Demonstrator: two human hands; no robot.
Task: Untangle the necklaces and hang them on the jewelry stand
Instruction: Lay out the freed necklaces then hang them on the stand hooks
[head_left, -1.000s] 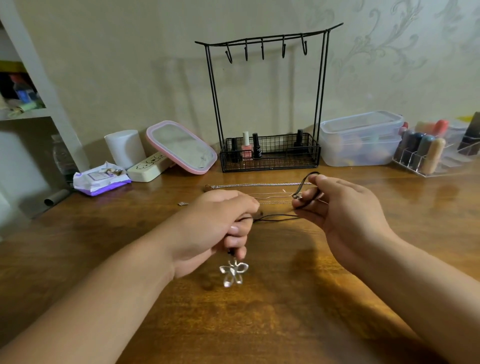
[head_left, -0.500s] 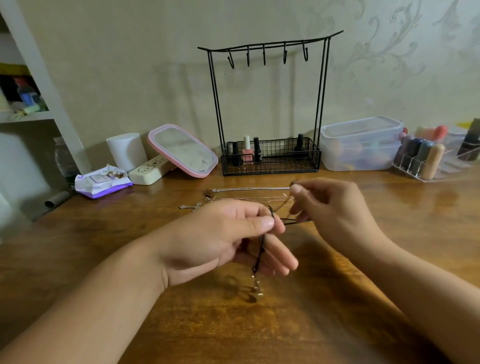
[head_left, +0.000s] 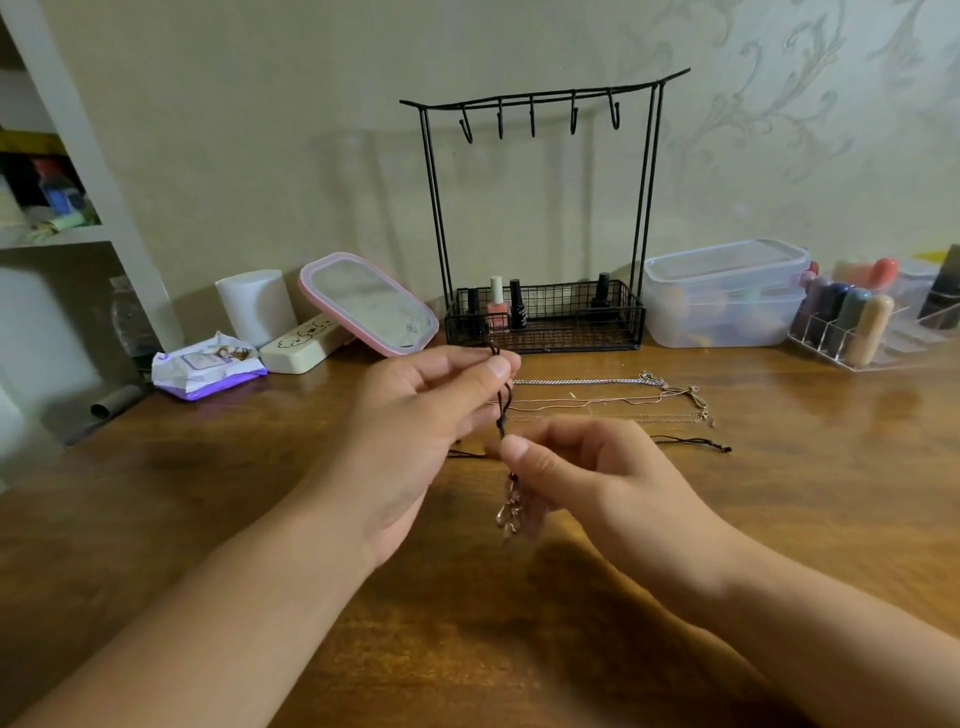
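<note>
Left hand (head_left: 415, 415) pinches the black cord necklace (head_left: 502, 410) up top; right hand (head_left: 587, 478) pinches it lower, its silvery pendant (head_left: 509, 512) dangling. Thin chains (head_left: 597, 400) lie on the wooden table (head_left: 208, 493) before the black jewelry stand (head_left: 543, 218).

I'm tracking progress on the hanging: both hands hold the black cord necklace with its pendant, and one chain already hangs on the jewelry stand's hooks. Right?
Not quite. The head view shows the jewelry stand with bare hooks; the chains lie on the table. The left hand and right hand do pinch the black cord necklace.

No legible text; cream case (head_left: 306, 339) bears cloud doodle, unreadable.
</note>
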